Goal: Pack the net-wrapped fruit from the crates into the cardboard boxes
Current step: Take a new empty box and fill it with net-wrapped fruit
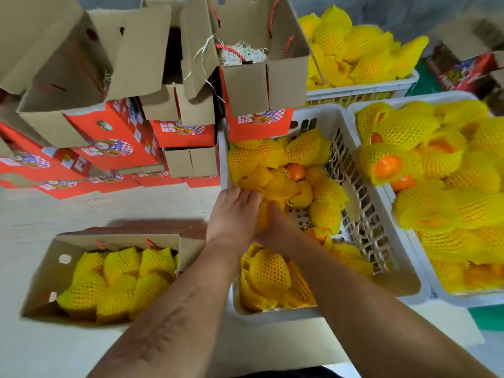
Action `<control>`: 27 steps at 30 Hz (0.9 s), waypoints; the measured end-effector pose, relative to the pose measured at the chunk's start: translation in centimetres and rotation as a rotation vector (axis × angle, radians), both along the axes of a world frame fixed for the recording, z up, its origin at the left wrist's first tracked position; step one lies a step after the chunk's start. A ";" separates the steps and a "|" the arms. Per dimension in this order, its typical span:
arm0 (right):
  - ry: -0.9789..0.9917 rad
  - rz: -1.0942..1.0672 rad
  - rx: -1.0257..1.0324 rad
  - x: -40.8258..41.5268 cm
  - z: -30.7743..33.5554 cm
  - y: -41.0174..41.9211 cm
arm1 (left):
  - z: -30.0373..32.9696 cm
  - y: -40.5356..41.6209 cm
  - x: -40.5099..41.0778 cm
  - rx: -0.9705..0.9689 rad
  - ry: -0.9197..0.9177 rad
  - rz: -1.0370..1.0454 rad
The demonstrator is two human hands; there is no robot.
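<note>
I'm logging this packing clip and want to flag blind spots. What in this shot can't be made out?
All in the head view:
- What the left hand and right hand hold: fingers buried among the netted fruit, motion-blurred.
- How deep the fruit lies in the open cardboard box: top layer hides it.
- The right crate: cut off by the frame edge.
- The print on the red boxes: too small, blurred.

Both bare forearms reach forward from the lower edge of the view and converge toward the middle, wrists nearly touching. The left hand (234,211) lies palm down, back of the hand up, its fingers stretched forward and pressed together. The right hand (275,227) sits just beside it, slightly lower and blurred, with fingers curled downward, their tips hidden.
</note>
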State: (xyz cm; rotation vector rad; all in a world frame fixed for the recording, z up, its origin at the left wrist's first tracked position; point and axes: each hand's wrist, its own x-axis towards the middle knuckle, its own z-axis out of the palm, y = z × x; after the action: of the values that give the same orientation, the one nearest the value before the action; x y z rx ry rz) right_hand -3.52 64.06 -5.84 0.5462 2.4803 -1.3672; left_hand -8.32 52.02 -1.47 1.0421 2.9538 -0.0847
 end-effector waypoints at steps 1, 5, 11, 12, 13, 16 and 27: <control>-0.007 -0.190 -0.220 0.1 0.8 1.1 | 0.1 0.0 0.1 -0.002 -0.011 0.007; -0.081 -0.570 -1.020 0.4 2.6 4.3 | 0.5 -0.2 0.1 0.029 -0.044 -0.036; 0.111 -0.337 -0.964 0.5 1.5 3.1 | 0.1 -0.8 -0.3 0.192 -0.072 -0.015; 0.116 -0.366 -0.938 0.5 1.3 3.3 | 0.1 -0.9 -0.3 0.263 -0.091 -0.007; 0.115 -0.393 -0.909 0.4 1.2 3.5 | 0.1 -0.9 -0.2 0.323 -0.108 0.007; 0.084 -0.384 -0.847 0.2 1.1 4.0 | 0.4 -0.8 0.0 0.373 -0.116 0.028; 0.135 -0.434 -0.777 -0.2 1.0 3.9 | 0.7 -0.4 0.0 0.119 -0.114 0.048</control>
State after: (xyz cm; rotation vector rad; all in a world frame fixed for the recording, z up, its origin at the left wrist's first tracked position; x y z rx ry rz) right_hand -3.73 67.91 -4.81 0.8294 1.7262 -2.4103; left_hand -8.28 51.61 -0.76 0.9520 2.9087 0.1483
